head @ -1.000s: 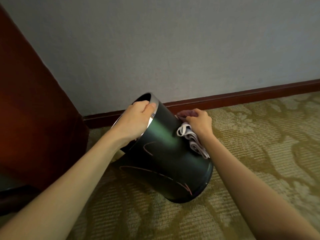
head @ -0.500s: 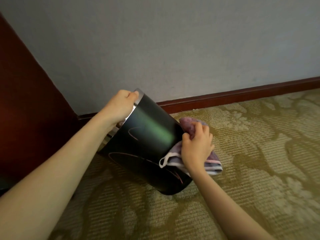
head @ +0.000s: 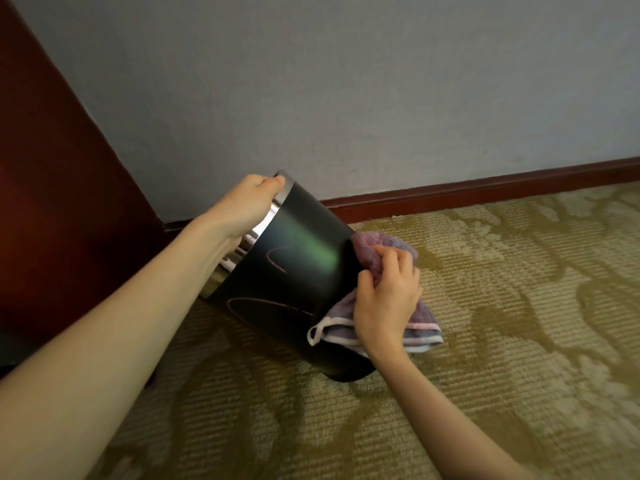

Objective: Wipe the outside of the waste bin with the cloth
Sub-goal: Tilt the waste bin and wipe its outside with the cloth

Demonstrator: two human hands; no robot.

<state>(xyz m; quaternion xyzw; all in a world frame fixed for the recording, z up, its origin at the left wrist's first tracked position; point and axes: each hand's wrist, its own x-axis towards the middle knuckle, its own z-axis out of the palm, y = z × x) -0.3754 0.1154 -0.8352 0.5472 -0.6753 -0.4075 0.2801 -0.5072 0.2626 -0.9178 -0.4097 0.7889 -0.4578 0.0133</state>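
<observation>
The left hand (head: 247, 207) grips the metal rim of the black bin (head: 294, 268), which tilts on the carpet (head: 502, 341) near the wall's skirting (head: 467, 194). The right hand (head: 386, 299) clutches the purple cloth (head: 374, 247) against the bin's right side.

Over the last second we see the waste bin (head: 294, 271) tip further: its silver rim, which faced up and slightly toward us, now leans away to the left, and the dark open mouth we saw is hidden behind the left hand (head: 246, 206). That hand's grip has shifted from the near top of the rim to its upper edge. The right hand (head: 386, 299) has slid the cloth (head: 381, 320) down the bin's right side, from just below the rim to near the base. The cloth, then a narrow white-edged fold, now shows broad purple folds.
</observation>
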